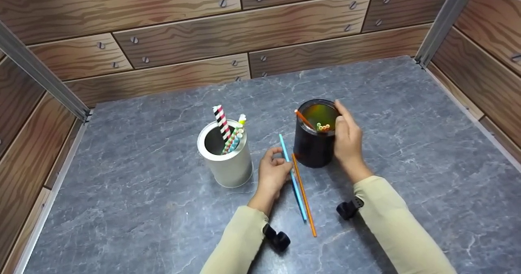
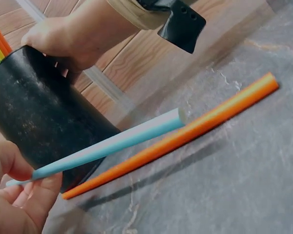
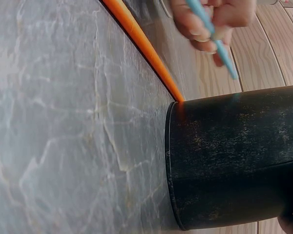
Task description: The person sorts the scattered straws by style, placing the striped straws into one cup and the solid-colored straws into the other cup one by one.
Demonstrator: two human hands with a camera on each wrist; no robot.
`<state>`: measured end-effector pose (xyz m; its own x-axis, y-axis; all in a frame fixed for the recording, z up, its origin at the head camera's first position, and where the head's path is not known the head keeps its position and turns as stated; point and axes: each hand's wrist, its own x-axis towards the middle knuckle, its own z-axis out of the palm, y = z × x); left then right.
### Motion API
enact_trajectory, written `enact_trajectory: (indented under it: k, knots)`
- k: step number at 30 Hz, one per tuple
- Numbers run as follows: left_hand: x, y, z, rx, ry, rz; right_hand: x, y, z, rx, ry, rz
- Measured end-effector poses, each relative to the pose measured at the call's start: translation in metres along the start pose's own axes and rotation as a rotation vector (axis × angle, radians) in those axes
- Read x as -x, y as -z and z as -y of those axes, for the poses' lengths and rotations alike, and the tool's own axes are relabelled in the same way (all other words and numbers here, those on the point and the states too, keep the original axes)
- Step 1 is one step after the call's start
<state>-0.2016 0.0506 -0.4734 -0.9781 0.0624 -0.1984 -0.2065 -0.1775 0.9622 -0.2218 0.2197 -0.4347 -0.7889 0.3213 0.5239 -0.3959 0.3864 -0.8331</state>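
My left hand pinches a light blue straw between thumb and fingers; in the left wrist view the blue straw is raised off the table. Just right of it an orange straw lies on the table, one end by the foot of a black cup. The right hand grips that black cup at its right side and rim. Inside the cup an orange straw leans on the rim, with several green and orange straw ends beside it. The right fingers are partly hidden behind the cup.
A white cup stands left of the left hand, holding several paper straws, among them pink-striped and black-striped ones. The grey marbled table is bordered by wood-patterned walls at the back and sides.
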Motion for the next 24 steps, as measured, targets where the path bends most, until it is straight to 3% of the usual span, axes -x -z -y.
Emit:
enact_trajectory:
  k: [6, 10, 17, 24]
  knots:
    - [0.002, 0.000, -0.008, -0.042, -0.050, -0.063, 0.000, 0.000, -0.001, 0.006, 0.014, 0.000]
    - [0.004, -0.002, -0.018, -0.023, -0.104, -0.104, 0.000, 0.000, -0.001, 0.011, 0.017, -0.004]
    - [0.009, -0.006, -0.036, 0.007, -0.242, -0.092, 0.000, 0.000, -0.002, 0.008, 0.003, -0.006]
    - [0.014, -0.012, -0.052, -0.054, -0.422, -0.091, 0.000, 0.000, -0.001, 0.000, 0.013, -0.010]
